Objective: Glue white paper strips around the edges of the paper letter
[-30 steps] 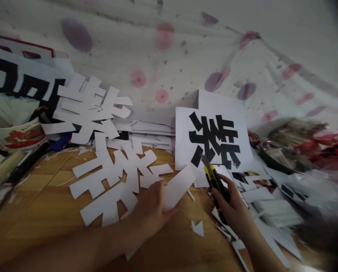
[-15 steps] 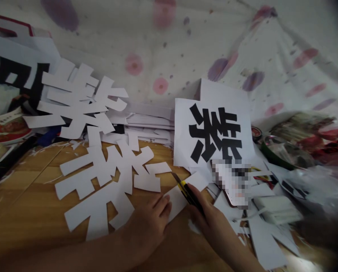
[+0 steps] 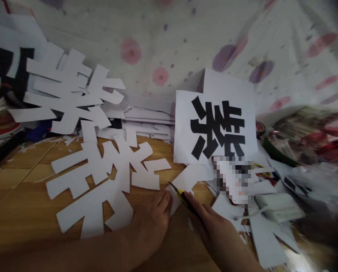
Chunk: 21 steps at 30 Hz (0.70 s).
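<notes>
My right hand (image 3: 211, 223) is wrapped round a yellow and black utility knife (image 3: 185, 199), its blade pointing up and left over a white cut piece (image 3: 191, 176). The fingers of my left hand (image 3: 154, 219) are bent together and press at the left edge of that piece, close to the blade tip. Just left of my left hand, a large white cut-out character (image 3: 119, 192) lies on the wooden table (image 3: 24, 189). A sheet with a black printed character (image 3: 182, 128) stands tilted behind the knife.
Another white cut-out (image 3: 69, 90) leans at the back left, beside stacked white sheets (image 3: 148, 115). To the right are a pixelated object (image 3: 233, 181), a white block (image 3: 280, 207), paper scraps and plastic bags (image 3: 321, 185). A patterned curtain (image 3: 101, 26) hangs behind.
The view has shifted slightly. The white piece under the knife has turned and changed position, and the blade tip now sits lower and nearer my left fingertips.
</notes>
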Motion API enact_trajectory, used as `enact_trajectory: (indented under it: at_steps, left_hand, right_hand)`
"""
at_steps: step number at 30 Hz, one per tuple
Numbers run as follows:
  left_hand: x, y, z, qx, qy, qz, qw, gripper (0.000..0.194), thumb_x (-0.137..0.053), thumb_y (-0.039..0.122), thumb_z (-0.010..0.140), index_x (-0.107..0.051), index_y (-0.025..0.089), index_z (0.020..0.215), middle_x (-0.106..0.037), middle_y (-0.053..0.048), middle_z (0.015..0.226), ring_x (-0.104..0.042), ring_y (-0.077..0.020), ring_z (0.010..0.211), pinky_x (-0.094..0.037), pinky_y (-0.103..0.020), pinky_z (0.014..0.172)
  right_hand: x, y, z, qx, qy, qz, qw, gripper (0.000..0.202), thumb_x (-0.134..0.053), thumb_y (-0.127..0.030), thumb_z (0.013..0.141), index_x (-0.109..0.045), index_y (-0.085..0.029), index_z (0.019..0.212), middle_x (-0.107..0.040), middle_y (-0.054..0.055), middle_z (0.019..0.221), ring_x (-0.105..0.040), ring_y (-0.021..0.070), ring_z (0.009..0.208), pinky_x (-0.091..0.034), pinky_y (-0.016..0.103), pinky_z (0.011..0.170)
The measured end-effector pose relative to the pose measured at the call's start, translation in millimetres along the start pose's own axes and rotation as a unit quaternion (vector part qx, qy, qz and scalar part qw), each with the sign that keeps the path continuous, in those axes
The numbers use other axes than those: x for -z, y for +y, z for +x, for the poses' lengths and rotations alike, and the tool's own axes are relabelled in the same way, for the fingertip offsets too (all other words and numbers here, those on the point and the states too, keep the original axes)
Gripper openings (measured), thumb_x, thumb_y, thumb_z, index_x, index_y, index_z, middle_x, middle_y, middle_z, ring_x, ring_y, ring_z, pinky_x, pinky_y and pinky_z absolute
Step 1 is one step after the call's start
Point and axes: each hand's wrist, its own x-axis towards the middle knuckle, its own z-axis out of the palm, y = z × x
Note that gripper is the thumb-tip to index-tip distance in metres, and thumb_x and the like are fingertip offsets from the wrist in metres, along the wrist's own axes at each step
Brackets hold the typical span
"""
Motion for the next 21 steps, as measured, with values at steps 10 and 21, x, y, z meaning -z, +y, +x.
enact_trajectory:
  at_steps: [10,21]
  left_hand:
    - [-1.7,1.1,1.1,-0.004,0.048,0.012,0.999,0.034,-0.033,0.011,0.087,-0.054,0.005,0.113,-0.059,-0.016,0.118,-0.053,-0.0244,0.111,-0.047,-0.037,0.091]
    - [1.0,1.0,2.1,-0.011,0.050,0.012,0.999,0.035,-0.031,0.007,0.086,-0.053,0.004,0.113,-0.059,-0.017,0.117,-0.054,-0.0249,0.110,-0.047,-0.037,0.090]
  right_hand:
    - [0.5,-0.1,-1.9,0.031,0.013,-0.036,0.999,0.049,-0.032,-0.020,0.087,-0.037,-0.024,0.135,-0.066,0.007,0.083,-0.065,0.0194,0.063,-0.053,0.031,0.054]
    - [0.0,-0.1,-5.7,0.059,0.054,-0.082,0.993,0.047,-0.035,-0.022,0.087,-0.040,-0.023,0.134,-0.066,0.006,0.079,-0.065,0.0187,0.056,-0.050,0.026,0.043]
